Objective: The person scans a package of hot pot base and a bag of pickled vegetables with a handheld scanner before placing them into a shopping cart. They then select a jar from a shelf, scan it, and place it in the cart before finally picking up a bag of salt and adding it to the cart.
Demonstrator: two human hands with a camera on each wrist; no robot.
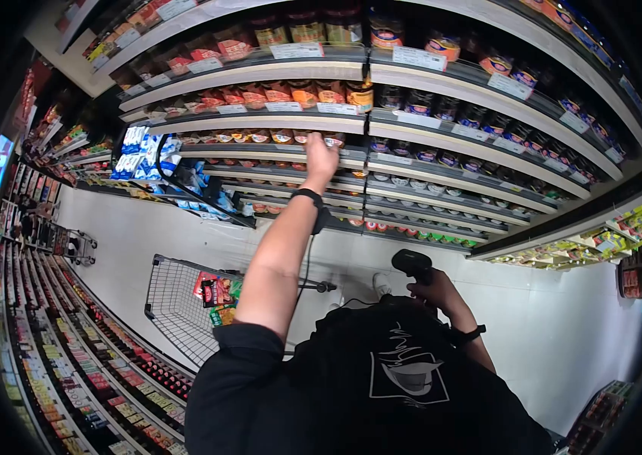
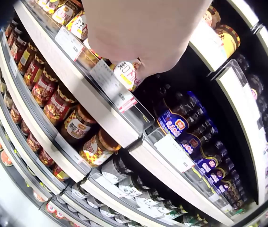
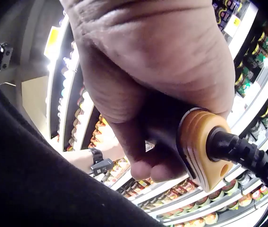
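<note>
My left hand (image 1: 322,158) reaches up to a middle shelf, right at a jar (image 2: 127,73) with a white label and red lettering. In the left wrist view the back of the hand covers its own fingers and part of that jar, so I cannot tell whether they grip it. Held low in front of the body, my right hand (image 1: 436,290) wraps its fingers round the handle of a black handheld scanner (image 1: 412,263). The handle's yellow end (image 3: 204,142) and a black cable (image 3: 247,153) show below the palm.
A wire shopping cart (image 1: 177,299) with several packets stands at the left. Blue-and-white packets (image 1: 135,152) hang in a rack jutting from the shelving. Price tags (image 2: 110,82) line the shelf edge. Purple-labelled jars (image 2: 171,120) sit right of the left hand. Another shelf row (image 1: 71,356) faces this one.
</note>
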